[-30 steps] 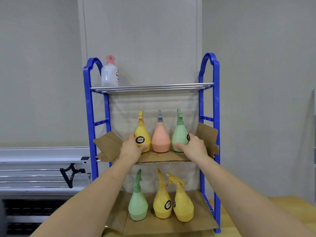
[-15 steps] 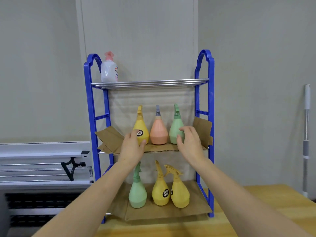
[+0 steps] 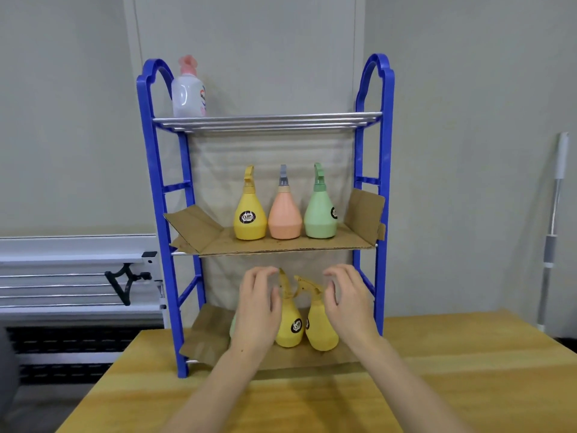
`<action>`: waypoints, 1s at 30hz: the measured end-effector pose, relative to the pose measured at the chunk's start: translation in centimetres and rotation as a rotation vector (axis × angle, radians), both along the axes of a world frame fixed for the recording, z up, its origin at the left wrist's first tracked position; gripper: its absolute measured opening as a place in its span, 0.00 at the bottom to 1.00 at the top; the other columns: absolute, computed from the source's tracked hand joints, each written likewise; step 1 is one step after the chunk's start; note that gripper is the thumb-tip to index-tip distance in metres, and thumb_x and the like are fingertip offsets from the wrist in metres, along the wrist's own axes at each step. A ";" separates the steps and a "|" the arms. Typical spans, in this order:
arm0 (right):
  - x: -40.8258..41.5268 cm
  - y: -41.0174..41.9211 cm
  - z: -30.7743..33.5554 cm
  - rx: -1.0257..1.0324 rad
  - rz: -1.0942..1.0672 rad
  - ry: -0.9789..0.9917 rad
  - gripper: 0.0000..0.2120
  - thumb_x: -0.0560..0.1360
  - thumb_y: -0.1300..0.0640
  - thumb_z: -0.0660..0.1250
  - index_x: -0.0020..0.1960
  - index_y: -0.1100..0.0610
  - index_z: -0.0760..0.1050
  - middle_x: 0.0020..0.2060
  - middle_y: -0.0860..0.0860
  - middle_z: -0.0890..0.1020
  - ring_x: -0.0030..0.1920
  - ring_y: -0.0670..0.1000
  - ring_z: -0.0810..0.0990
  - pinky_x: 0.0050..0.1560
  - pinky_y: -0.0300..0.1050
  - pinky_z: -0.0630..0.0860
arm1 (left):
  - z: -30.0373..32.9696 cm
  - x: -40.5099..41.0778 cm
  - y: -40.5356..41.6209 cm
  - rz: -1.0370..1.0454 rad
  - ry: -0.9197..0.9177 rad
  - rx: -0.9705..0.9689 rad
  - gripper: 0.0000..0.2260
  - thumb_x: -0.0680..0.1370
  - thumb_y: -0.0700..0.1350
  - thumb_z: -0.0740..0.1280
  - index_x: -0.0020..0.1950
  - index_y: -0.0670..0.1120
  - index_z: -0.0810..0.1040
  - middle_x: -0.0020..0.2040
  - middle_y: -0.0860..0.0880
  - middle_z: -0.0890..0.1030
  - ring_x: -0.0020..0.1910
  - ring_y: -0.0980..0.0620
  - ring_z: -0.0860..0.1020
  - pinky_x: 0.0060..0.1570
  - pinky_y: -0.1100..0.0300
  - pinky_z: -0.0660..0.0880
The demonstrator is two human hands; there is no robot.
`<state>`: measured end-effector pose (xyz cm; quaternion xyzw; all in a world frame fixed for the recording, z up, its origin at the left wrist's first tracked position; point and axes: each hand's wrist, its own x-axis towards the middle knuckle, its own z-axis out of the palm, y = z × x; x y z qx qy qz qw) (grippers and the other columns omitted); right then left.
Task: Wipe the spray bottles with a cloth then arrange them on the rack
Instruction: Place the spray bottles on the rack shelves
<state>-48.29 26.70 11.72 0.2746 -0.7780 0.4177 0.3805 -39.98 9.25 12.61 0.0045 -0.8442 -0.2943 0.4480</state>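
Note:
A blue rack (image 3: 384, 170) stands on the wooden table (image 3: 452, 370). On its middle shelf, lined with cardboard, stand a yellow spray bottle (image 3: 249, 217), an orange spray bottle (image 3: 284, 218) and a green spray bottle (image 3: 320, 215) side by side. The bottom shelf holds two yellow spray bottles (image 3: 289, 323) (image 3: 321, 328); a green one is mostly hidden behind my left hand (image 3: 257, 310). My right hand (image 3: 348, 303) hovers in front of the bottom shelf too. Both hands have curled, spread fingers and hold nothing. No cloth is visible.
A white bottle with a pink pump (image 3: 188, 92) sits at the left of the top metal shelf (image 3: 268, 120). A mop handle (image 3: 554, 220) leans on the wall at right. White metal rails (image 3: 75, 276) lie left of the rack.
Both hands let go of the middle-shelf bottles and dropped down and back in front of the bottom shelf. The view pulled away from the rack, showing more table.

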 end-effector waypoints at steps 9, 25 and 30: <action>-3.9 -0.2 -6.8 0.026 -0.010 -0.252 0.11 0.83 0.57 0.66 0.64 0.51 0.77 0.59 0.43 0.78 0.60 0.43 0.77 0.62 0.45 0.80 | -7.4 -5.1 -0.2 0.032 -0.263 0.098 0.13 0.82 0.39 0.66 0.66 0.44 0.74 0.60 0.51 0.73 0.61 0.49 0.77 0.60 0.59 0.73; -7.7 -1.5 -9.4 0.097 -0.031 -0.611 0.27 0.75 0.45 0.73 0.71 0.50 0.71 0.55 0.45 0.79 0.52 0.47 0.79 0.48 0.42 0.78 | -10.0 -10.5 -0.5 0.121 -0.643 0.143 0.36 0.77 0.58 0.73 0.77 0.44 0.62 0.68 0.40 0.71 0.67 0.37 0.74 0.66 0.47 0.72; -8.2 -1.9 -10.0 0.098 -0.056 -0.556 0.28 0.75 0.43 0.75 0.70 0.50 0.71 0.58 0.47 0.80 0.58 0.50 0.80 0.53 0.43 0.78 | -9.8 -10.9 -0.5 0.118 -0.637 0.126 0.33 0.80 0.55 0.71 0.78 0.43 0.61 0.68 0.40 0.73 0.67 0.39 0.75 0.62 0.50 0.73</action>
